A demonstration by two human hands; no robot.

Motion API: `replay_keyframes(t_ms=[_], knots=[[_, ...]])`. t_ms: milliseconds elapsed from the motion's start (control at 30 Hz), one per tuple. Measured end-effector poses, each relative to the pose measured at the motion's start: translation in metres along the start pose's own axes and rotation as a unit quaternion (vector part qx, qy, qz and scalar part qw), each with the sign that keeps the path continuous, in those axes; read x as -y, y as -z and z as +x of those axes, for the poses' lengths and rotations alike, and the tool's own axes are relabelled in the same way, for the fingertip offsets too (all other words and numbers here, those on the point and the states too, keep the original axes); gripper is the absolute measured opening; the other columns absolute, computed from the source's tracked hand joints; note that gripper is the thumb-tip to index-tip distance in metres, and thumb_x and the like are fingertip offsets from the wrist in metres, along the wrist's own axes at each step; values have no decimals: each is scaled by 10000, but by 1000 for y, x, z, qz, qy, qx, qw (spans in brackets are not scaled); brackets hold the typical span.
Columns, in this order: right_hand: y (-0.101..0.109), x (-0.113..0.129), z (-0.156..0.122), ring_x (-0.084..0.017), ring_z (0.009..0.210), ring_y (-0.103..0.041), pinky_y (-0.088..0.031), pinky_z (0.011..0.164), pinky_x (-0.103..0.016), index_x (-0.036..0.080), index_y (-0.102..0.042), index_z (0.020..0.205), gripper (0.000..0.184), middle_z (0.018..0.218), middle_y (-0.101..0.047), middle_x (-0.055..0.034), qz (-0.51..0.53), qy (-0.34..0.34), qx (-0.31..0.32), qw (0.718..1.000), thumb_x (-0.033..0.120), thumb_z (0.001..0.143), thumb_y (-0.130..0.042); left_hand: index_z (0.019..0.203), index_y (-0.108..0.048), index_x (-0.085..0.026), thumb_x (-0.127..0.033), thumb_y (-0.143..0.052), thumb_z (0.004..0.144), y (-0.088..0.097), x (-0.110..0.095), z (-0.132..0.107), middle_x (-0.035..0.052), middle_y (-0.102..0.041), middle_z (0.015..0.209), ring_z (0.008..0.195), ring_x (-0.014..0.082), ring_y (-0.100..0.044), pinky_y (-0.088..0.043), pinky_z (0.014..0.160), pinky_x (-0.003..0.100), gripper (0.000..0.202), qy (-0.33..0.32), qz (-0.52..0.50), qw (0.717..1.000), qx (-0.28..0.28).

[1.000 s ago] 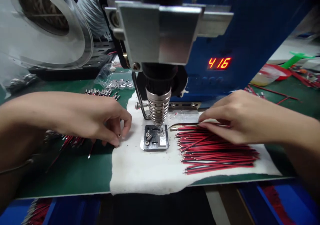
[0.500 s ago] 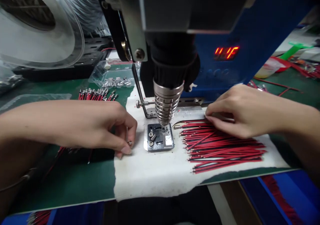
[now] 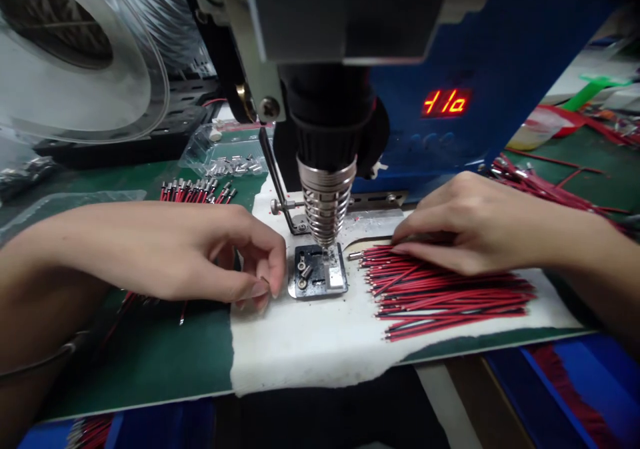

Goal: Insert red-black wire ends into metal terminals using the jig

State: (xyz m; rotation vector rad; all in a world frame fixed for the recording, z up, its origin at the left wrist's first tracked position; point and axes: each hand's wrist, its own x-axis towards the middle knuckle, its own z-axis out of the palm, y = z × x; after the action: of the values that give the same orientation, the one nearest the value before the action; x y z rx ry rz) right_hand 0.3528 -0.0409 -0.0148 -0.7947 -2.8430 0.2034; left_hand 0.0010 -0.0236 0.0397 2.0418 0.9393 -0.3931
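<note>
My left hand (image 3: 227,252) is closed in a pinch just left of the small metal plate (image 3: 315,288). Between its fingertips is a small metal part, mostly covered now. Several small metal fittings (image 3: 303,272) lie on the plate, below a nozzle (image 3: 327,199) wrapped in a metal coil. My right hand (image 3: 450,229) pinches a thin black wire (image 3: 367,240) at the far edge of a pile of red and black wires (image 3: 450,296). One metal-tipped piece (image 3: 355,256) pokes out at the pile's left end.
The blue machine (image 3: 440,149) with a lit red display stands behind the plate. White paper (image 3: 300,349) covers part of the green table. Capped wires (image 3: 195,189) and a clear tray of metal parts (image 3: 225,159) lie at back left. More red wires (image 3: 540,182) lie right.
My left hand has moved slightly right toward the plate, and its fingertips now cover more of the metal part. My right hand has shifted a little left along the pile. The display reading differs.
</note>
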Motion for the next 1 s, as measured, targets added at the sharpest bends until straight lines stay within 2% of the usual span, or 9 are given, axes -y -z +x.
replay_keyframes(t_ms=[100,233,333,467,633,767,833,933,1000], knots=[[-3,2,2,-131,683,-712,-444,656,-277,166,-867,1041,322,832,-806,-55,8,-5,2,1000,252,1109,-564,915,-833,-282,-435,-673,916,-1,1,2,-28,-812,810,698,123,-722,-521,599,154,221,29,-45,998,31],[-5,4,5,-117,637,-672,-412,637,-271,160,-853,1042,303,790,-784,-41,37,-33,6,999,268,1076,-572,1081,-868,-303,-446,-746,881,-5,7,2,16,-870,985,928,205,-836,-646,738,219,274,62,-130,988,53],[-2,7,6,-97,555,-591,-368,598,-269,172,-828,997,260,705,-730,-4,62,-62,21,996,277,1031,-592,1032,-892,-282,-435,-749,884,-6,6,4,17,-860,935,824,187,-811,-638,708,221,257,50,-138,988,56],[0,10,6,-103,567,-579,-364,597,-278,185,-816,979,231,708,-725,-9,88,-85,28,992,257,1014,-600,979,-881,-258,-473,-676,921,-4,-2,7,0,-805,787,732,158,-765,-605,686,205,302,31,-109,992,50],[-3,9,7,-80,585,-569,-375,607,-253,179,-804,966,223,701,-692,16,94,-45,18,994,250,1042,-606,985,-750,-257,-501,-669,926,-7,-2,6,2,-828,873,738,165,-762,-631,694,229,264,47,-126,990,36],[-7,9,8,-64,711,-633,-447,686,-204,157,-778,946,223,829,-733,0,92,30,-40,994,210,1073,-603,1024,-758,-274,-527,-796,869,-7,2,6,5,-850,885,828,208,-810,-631,710,229,300,60,-135,988,46],[-8,11,10,-68,778,-664,-484,734,-190,155,-771,944,205,890,-747,-13,96,54,-69,991,200,1079,-623,974,-777,-272,-520,-835,843,-7,2,8,5,-862,895,883,217,-833,-618,706,207,287,60,-127,989,45],[-9,14,11,-66,779,-687,-507,745,-178,156,-756,974,174,902,-768,-7,104,47,-83,990,187,1090,-630,840,-792,-251,-498,-868,819,-7,1,10,-8,-831,796,803,184,-807,-545,607,161,259,54,-102,993,28],[-9,15,12,-66,752,-692,-512,728,-176,160,-745,992,169,886,-775,1,109,36,-80,990,202,1102,-624,829,-813,-244,-482,-863,839,-8,1,11,-21,-819,768,749,158,-779,-528,598,145,244,51,-103,993,33]])
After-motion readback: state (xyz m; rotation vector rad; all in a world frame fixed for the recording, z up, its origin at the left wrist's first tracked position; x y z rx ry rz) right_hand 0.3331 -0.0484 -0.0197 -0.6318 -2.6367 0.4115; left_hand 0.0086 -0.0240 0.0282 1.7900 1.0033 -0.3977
